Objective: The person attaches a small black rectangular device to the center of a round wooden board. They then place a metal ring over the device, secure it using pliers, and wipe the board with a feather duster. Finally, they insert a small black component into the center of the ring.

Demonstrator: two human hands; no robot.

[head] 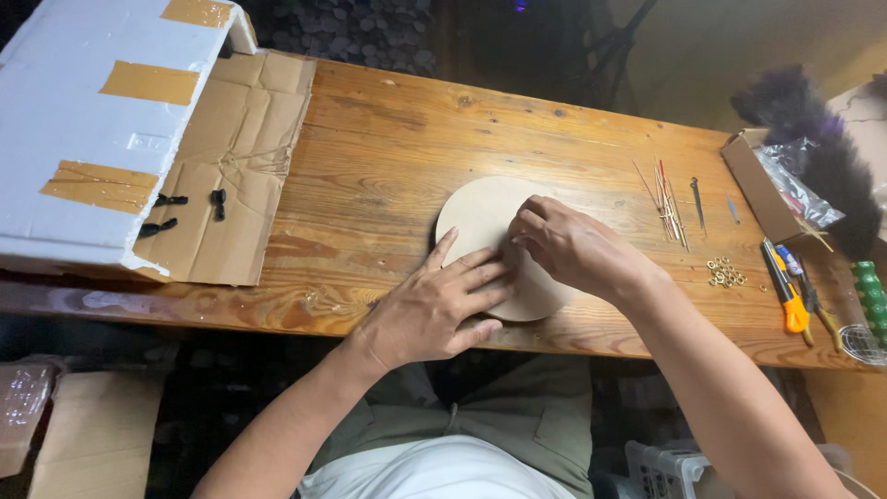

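Observation:
A pale round wooden disc (482, 211) lies flat on the wooden table (397, 148) near its front edge. My left hand (434, 310) rests palm down on the disc's near left part, fingers spread, pressing it to the table. My right hand (573, 245) sits on the disc's right side with fingertips curled and pinched together at the disc's middle; whether a small item is between them is hidden.
A flattened cardboard sheet (236, 157) with small black pieces (218, 200) lies left, beside a taped white foam box (88, 129). Right of the disc: thin sticks (667, 199), small brass rings (726, 273), a yellow utility knife (790, 300), an open cardboard box (762, 185), a purple feather duster (822, 139).

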